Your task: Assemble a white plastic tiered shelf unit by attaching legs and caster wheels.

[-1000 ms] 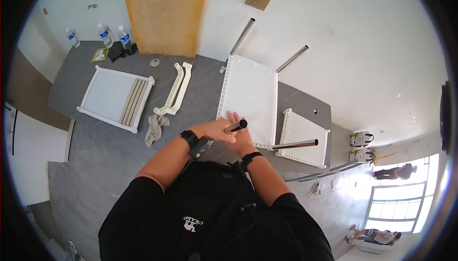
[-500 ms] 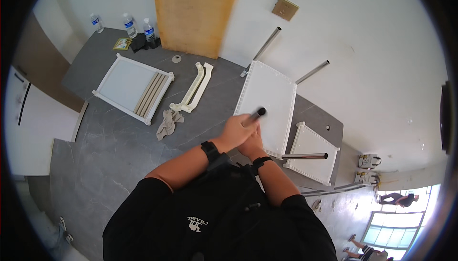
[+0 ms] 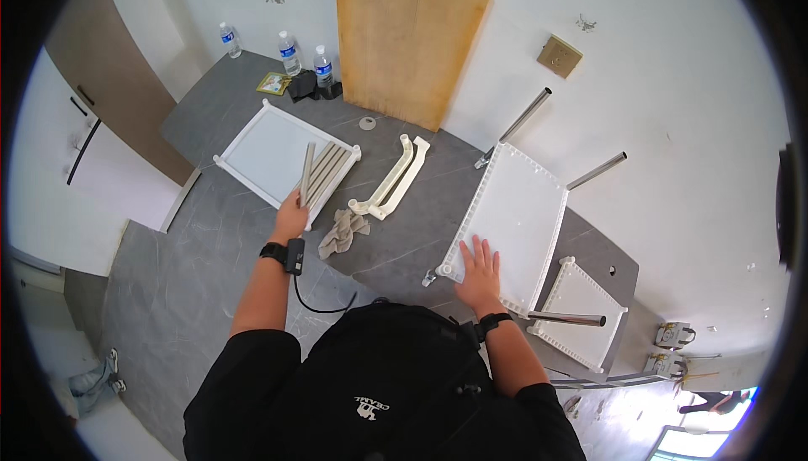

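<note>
My left hand (image 3: 292, 215) is closed round the lower end of a slim grey-beige tube (image 3: 307, 166). That tube slants above several similar tubes (image 3: 332, 170), which lie side by side on a white-framed panel (image 3: 265, 151). To the right, my right hand (image 3: 480, 274) lies flat with fingers spread on a white plastic shelf (image 3: 513, 208), near its front left corner. Chrome posts stand at three of the shelf's corners, one at the back left (image 3: 526, 116), one at the back right (image 3: 598, 170), one at the front right (image 3: 568, 319). The near left corner shows a small silver fitting (image 3: 429, 278) and no post.
Two cream plastic brackets (image 3: 391, 183) and a crumpled cloth (image 3: 343, 234) lie mid-table. A second white shelf (image 3: 581, 314) sits at the right. Water bottles (image 3: 289, 53) and a wooden board (image 3: 408, 44) stand by the wall. Part of a person (image 3: 715, 402) shows far right.
My hands have parted from the metal tube they held together over the shelf. The left went left to the framed panel and grips a tube; the right opened flat. The view has shifted.
</note>
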### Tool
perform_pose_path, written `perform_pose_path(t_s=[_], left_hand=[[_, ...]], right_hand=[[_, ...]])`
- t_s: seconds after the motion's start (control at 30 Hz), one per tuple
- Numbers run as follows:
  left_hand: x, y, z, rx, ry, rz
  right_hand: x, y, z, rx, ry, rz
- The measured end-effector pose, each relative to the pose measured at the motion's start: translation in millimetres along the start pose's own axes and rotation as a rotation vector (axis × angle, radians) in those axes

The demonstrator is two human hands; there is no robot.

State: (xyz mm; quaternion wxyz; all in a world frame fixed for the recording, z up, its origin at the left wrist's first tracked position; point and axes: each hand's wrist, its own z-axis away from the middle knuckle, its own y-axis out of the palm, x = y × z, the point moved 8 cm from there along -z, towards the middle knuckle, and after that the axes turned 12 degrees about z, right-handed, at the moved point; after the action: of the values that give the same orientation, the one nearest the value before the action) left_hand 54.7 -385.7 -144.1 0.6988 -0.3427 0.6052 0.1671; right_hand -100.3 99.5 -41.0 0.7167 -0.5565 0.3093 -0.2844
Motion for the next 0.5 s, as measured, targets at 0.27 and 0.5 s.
perform_pose_path(t_s=[0.27,0.5], left_hand=[[29,-44,-29,-0.094,0.077,-0.431],[51,-45,-101,-0.068,-0.022,-0.226]], right_hand=[[-1,0,4,-0.02,0.018,0.003],[3,-4,-7,-0.052,0.026,-0.01]])
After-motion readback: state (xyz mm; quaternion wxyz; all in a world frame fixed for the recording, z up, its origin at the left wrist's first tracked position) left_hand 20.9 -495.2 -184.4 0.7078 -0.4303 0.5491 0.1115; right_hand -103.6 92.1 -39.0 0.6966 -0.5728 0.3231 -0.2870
